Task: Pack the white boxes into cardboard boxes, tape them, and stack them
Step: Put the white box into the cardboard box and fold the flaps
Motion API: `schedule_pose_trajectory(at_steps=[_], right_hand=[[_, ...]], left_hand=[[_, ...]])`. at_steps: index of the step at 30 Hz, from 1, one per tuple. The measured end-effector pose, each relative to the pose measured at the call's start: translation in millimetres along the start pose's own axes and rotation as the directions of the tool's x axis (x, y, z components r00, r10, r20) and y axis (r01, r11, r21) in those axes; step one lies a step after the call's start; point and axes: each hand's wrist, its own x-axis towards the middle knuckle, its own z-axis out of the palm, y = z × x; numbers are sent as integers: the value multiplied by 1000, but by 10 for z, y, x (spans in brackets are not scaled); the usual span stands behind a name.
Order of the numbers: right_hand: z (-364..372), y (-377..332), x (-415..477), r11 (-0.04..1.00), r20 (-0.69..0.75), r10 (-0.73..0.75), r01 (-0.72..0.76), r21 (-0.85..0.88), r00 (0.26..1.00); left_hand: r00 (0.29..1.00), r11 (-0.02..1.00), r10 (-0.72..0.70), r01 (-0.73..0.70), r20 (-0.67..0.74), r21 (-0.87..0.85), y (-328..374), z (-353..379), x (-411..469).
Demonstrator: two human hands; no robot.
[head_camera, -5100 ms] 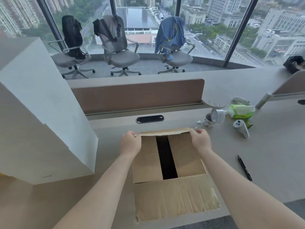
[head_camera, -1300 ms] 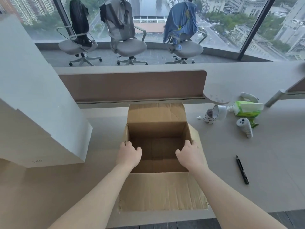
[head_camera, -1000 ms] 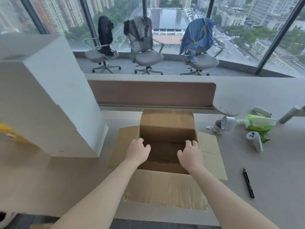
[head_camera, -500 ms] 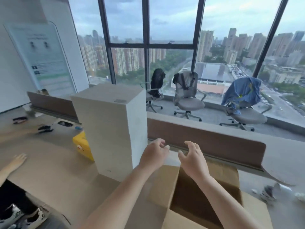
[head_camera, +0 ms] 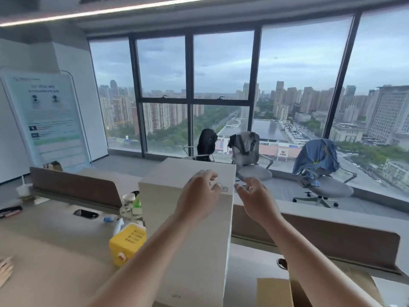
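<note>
Left hand (head_camera: 198, 201): was raised in front of the upper right part of the tall white box, fingers loosely curled and parted, gripping nothing; whether it touched the box could not be told
Right hand (head_camera: 256, 201): was raised just right of the box's top right corner, palm turned inward, fingers spread and slightly bent, holding nothing
White box (head_camera: 188, 240): stood upright on the counter, centre of view, its top face level with both hands; a small grey mark sat near the top right edge
Cardboard box (head_camera: 274, 292): was at the lower right, just right of the white box's base, flaps up, mostly cut off by the frame edge and the right forearm
Counter (head_camera: 55, 251): beige surface carrying both boxes
Yellow container (head_camera: 128, 242): sat on the counter, touching or just beside the left side of the white box
Brown divider panel (head_camera: 321, 238): ran along the far edge of the counter, behind the boxes
Office chairs (head_camera: 250, 160): three stood near the window, well apart from the counter, each draped with clothing
Another person's hand (head_camera: 4, 270): was partly visible at the left edge, resting on the counter
</note>
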Motion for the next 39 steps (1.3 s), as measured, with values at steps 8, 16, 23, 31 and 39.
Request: schedule_pose_trajectory(at_steps=[8, 16, 23, 31, 39], right_hand=[[478, -446, 197, 992, 12, 77, -76, -105, 997], [643, -497, 311, 962, -18, 192, -192, -193, 981], [689, -340, 423, 948, 38, 314, -311, -60, 949], [723, -344, 423, 934, 18, 357, -357, 0, 934], [622, -416, 357, 916, 11, 386, -385, 113, 922]], left_hand=[[995, 988, -95, 92, 15, 126, -843, -458, 364], [978, 939, -206, 193, 17, 284, -1361, -618, 449], [941, 916, -334, 312, 48, 252, -1475, -666, 591], [889, 897, -442, 439, 119, 56, -1629, -722, 666], [878, 881, -472, 474, 79, -4, -1539, -723, 572]])
